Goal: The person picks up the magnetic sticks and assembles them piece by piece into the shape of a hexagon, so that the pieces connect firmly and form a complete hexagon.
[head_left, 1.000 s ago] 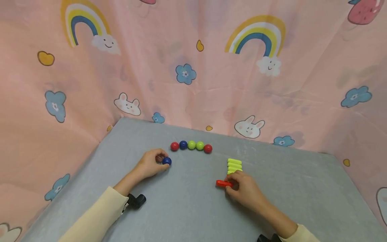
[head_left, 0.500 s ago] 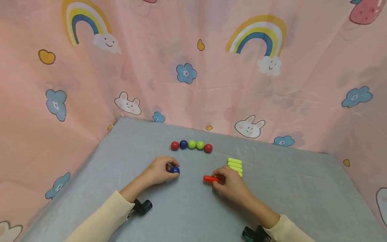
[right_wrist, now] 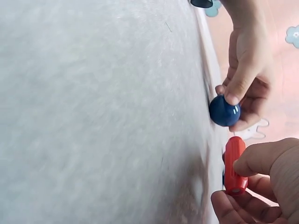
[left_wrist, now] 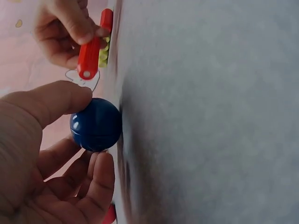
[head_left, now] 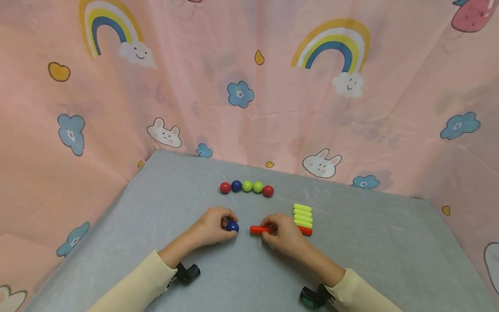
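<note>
Near the middle of the grey table, my left hand (head_left: 213, 227) pinches a glossy blue ball (head_left: 232, 226) between thumb and fingers. Facing it, my right hand (head_left: 286, 236) holds a short red rod (head_left: 259, 230) by its middle, roughly level, one end pointing at the ball. A small gap separates rod and ball. In the left wrist view, a pale round spot marks the end of the red rod (left_wrist: 88, 58), and the blue ball (left_wrist: 96, 125) hangs close by the table surface. The right wrist view shows thumb and fingers on the red rod (right_wrist: 235, 163).
Behind the hands lies a row of red, blue and green balls (head_left: 247, 186). Right of it, several yellow-green rods (head_left: 302, 215) lie side by side, with another red rod (head_left: 306, 231) at their near end. A pink patterned curtain (head_left: 249, 125) surrounds the table.
My left hand has brought the blue ball right and nearer to me. My right hand has carried the red rod left, narrowing the gap and uncovering the other red rod by the yellow-green ones.
</note>
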Demonstrator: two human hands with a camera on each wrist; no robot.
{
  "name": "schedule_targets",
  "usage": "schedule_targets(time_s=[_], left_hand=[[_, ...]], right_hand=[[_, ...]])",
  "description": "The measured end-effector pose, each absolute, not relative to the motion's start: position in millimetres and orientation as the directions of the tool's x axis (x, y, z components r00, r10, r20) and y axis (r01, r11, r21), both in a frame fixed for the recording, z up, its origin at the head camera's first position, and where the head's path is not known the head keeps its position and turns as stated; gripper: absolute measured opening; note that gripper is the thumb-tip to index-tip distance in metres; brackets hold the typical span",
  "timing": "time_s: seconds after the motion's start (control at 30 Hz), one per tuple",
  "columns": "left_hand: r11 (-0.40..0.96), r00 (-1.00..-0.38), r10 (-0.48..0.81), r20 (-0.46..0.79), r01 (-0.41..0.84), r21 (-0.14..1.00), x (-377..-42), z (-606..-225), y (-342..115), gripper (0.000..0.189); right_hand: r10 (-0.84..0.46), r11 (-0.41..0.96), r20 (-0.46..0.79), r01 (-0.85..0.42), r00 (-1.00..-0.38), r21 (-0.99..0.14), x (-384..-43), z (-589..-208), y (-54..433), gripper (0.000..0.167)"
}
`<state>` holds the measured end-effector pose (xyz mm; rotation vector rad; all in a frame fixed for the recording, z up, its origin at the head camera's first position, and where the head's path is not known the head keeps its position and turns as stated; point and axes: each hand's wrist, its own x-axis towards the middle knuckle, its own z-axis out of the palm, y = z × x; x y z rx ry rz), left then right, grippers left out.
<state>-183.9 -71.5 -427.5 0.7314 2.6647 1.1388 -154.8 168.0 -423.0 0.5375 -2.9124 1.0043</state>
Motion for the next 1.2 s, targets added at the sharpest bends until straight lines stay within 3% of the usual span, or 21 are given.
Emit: schedule_targets(time_s=[1.2], left_hand=[[0.623,-0.875,0.479,0.078,0.401,0.671,-183,-429,-56,0.023]], right_hand=[[-0.369,0.663,0.185,-0.398,-0.911,-0.634,-165,-423,150,0.012]])
